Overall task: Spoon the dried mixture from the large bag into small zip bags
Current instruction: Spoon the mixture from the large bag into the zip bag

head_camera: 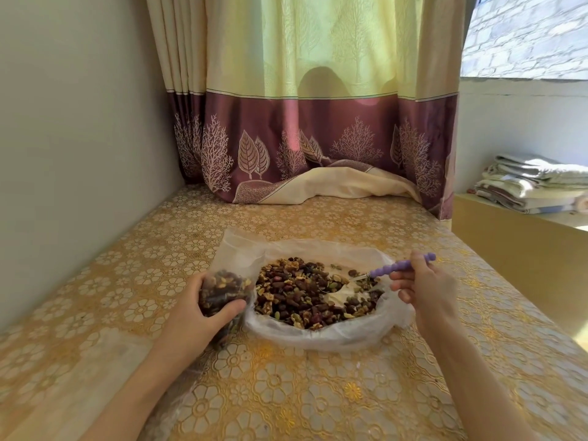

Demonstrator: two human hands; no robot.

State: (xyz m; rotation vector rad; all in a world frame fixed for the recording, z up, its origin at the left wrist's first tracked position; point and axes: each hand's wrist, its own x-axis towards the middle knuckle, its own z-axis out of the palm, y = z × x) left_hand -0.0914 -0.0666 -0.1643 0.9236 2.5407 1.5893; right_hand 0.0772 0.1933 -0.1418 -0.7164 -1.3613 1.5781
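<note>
A large clear plastic bag (318, 337) lies open on the table, its rim rolled down around a heap of dried nuts and fruit (299, 291). My left hand (203, 313) grips a small clear zip bag (222, 289) filled with the same mixture, just left of the large bag. My right hand (426, 288) holds a spoon with a purple beaded handle (401, 267). The spoon's bowl lies in the mixture at the right side of the heap.
The table carries a yellow floral plastic cover (286, 393). A cream and maroon curtain (318, 148) hangs behind and drapes onto the table's far edge. A wall stands close on the left. Folded cloths (534, 183) lie on a ledge at the right.
</note>
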